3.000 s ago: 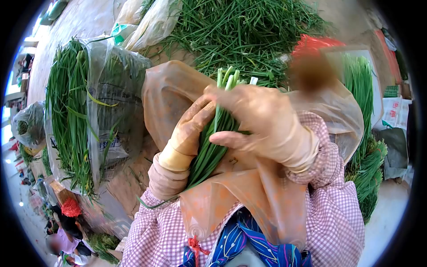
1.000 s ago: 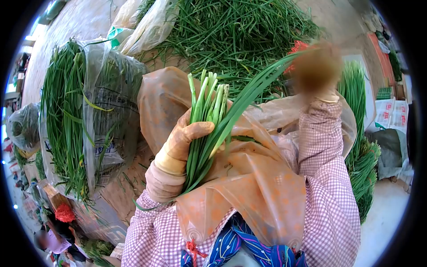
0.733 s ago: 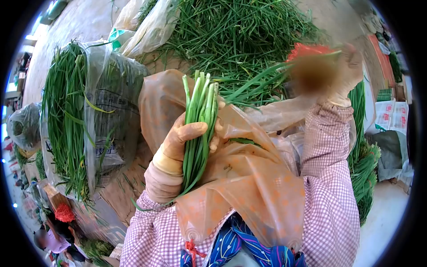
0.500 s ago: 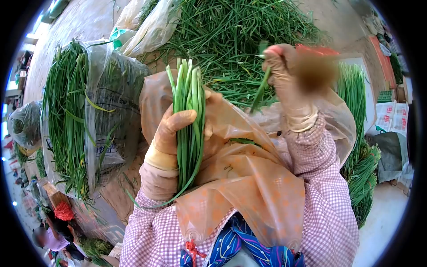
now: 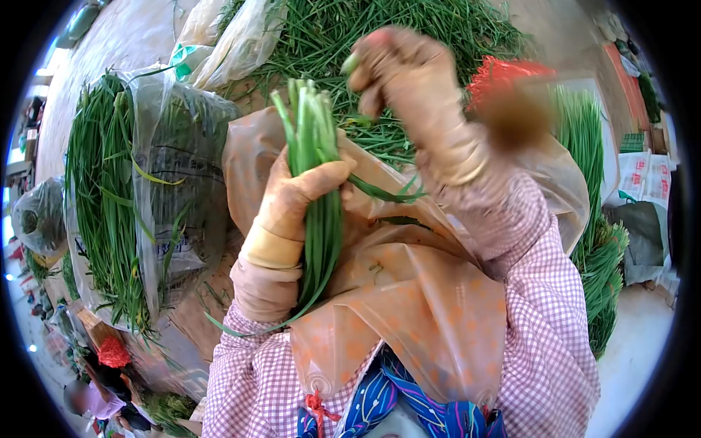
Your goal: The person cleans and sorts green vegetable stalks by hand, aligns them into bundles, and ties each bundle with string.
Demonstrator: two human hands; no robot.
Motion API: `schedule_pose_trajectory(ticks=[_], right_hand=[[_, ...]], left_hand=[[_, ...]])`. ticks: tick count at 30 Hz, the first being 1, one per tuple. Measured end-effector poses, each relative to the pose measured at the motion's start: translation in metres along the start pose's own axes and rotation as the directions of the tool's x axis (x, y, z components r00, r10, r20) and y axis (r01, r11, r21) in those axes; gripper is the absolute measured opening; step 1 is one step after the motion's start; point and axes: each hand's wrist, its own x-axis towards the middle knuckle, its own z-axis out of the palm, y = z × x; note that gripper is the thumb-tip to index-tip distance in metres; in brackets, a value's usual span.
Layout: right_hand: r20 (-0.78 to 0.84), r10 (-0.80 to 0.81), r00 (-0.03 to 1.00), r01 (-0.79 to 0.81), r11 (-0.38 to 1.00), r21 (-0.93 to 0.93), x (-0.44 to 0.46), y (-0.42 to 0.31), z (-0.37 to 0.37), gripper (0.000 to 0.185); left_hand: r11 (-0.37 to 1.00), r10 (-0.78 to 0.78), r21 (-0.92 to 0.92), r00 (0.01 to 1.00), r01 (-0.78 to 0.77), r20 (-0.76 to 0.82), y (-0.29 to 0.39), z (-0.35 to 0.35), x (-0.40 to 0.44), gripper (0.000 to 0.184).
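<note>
My left hand [image 5: 296, 193] is closed around an upright bunch of garlic chives [image 5: 321, 226], pale cut ends at the top and green leaves hanging down toward my sleeve. One leaf sticks out sideways to the right from this bunch. Above and to the right, my right hand [image 5: 412, 80] is blurred by motion, its fingers curled in. A pale green chive stalk [image 5: 350, 64] shows at its fingertips; the rest of it is hidden. Both hands wear thin tan gloves. A translucent orange-brown plastic apron [image 5: 409, 292] covers my lap beneath them.
A large heap of loose chives [image 5: 394, 36] lies ahead. At left stands a plastic-wrapped bundle of chives [image 5: 109, 197]; more bundled chives [image 5: 584, 160] stand at right. Red ties [image 5: 504, 73] lie beyond my right wrist. A person [image 5: 102, 401] is at the far lower left.
My right hand has moved left and up, nearer the top of the bunch. The long leaf that hung from it no longer shows there. My left hand still grips the bunch, tilted slightly.
</note>
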Motion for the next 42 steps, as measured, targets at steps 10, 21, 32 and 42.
schedule_pose_trajectory(ticks=[10,21,32,42], right_hand=[[0.291,0.068,0.954,-0.005,0.977,-0.211,0.004,0.011,-0.1,0.028],[0.489,0.099,0.866,-0.207,0.963,0.171,0.02,0.022,-0.05,0.066],[0.405,-0.135,0.905,-0.13,0.817,0.562,0.042,-0.004,-0.071,0.027],[0.438,-0.826,0.355,0.914,0.209,-0.347,-0.002,-0.04,-0.052,0.017]], left_hand=[[0.897,0.327,-0.358,0.933,-0.258,0.147,0.021,-0.032,0.021,0.05],[0.974,-0.026,-0.19,0.899,0.121,0.438,0.047,-0.004,0.075,0.035],[0.781,-0.33,0.617,0.902,0.095,0.28,0.05,0.054,0.072,0.039],[0.988,0.111,0.053,0.906,-0.145,0.408,0.039,0.013,0.001,0.04]])
